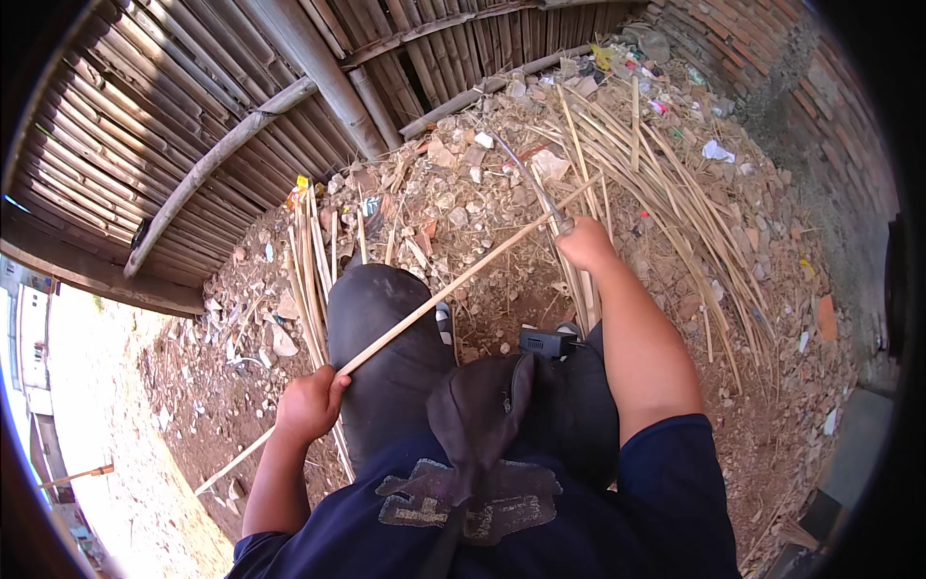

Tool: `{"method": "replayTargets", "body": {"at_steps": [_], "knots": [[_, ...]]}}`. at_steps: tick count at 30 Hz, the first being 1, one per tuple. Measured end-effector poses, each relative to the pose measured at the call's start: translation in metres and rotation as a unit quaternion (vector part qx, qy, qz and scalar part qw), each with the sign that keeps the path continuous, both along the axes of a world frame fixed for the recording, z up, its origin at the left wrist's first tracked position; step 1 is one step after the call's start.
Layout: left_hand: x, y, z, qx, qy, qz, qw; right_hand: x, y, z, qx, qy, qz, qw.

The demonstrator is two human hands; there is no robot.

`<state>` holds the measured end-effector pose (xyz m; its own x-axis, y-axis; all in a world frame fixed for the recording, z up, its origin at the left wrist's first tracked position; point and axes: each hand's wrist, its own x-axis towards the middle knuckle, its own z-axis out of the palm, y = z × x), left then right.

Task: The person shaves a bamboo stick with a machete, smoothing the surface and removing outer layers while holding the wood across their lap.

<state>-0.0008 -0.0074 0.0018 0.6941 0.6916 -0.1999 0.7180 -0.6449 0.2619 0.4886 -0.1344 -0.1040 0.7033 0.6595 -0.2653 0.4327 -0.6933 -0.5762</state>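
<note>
A long pale bamboo strip runs slantwise across my lap, from low on the left to high on the right. My left hand is closed around it beside my left knee, and its lower end sticks out past the wrist. My right hand is closed on the handle of a sickle-like knife, whose thin curved blade points away from me. The blade crosses the strip near its far end. Whether the right fingers also touch the strip is hidden.
A heap of bamboo strips lies at the right, and a smaller bundle beside my left leg. Rubble and litter cover the ground. A bamboo wall stands at the far left, a brick wall at the right. A black box is by my right thigh.
</note>
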Motion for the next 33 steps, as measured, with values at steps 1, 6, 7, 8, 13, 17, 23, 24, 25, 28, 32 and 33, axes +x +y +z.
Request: {"method": "replayTargets", "body": {"at_steps": [1,6,7,8,13,17,23,24,25,28,32,33], "knots": [[-0.002,-0.004,-0.001,0.003,0.005,-0.007,1.0,-0.016,0.009,0.018,-0.012,0.005,0.017,1.0],[-0.009,-0.004,-0.01,-0.057,-0.046,0.013,0.997,-0.068,0.019,0.081,-0.014,-0.094,0.074,0.993],[-0.012,-0.003,-0.006,-0.065,-0.043,0.017,0.997,-0.062,0.02,0.077,-0.016,-0.1,0.04,0.994],[-0.014,-0.003,-0.001,-0.073,-0.04,0.022,0.996,-0.046,0.017,0.07,-0.017,-0.106,0.006,0.994],[-0.032,0.019,0.0,-0.021,-0.049,0.075,0.996,0.012,-0.004,0.013,0.208,0.07,-0.163,0.962],[-0.059,0.038,-0.022,-0.015,-0.11,0.195,0.974,-0.001,0.005,0.028,0.247,0.186,-0.232,0.922],[-0.089,0.063,-0.087,0.045,-0.147,0.287,0.946,-0.008,0.014,0.014,0.176,0.159,-0.209,0.949],[-0.096,0.065,-0.1,0.043,-0.146,0.292,0.944,-0.013,0.017,0.014,0.156,0.155,-0.202,0.954],[-0.102,0.068,-0.115,0.054,-0.147,0.307,0.939,-0.016,0.017,0.01,0.162,0.135,-0.189,0.959],[-0.126,0.079,-0.15,0.011,-0.1,0.349,0.932,-0.013,0.018,-0.005,0.121,0.133,-0.161,0.97],[-0.158,0.071,-0.204,0.061,-0.044,0.35,0.934,-0.026,0.034,-0.001,0.084,0.114,-0.12,0.983],[-0.166,0.069,-0.214,0.062,-0.019,0.35,0.935,-0.027,0.037,-0.003,0.073,0.115,-0.113,0.984]]}}
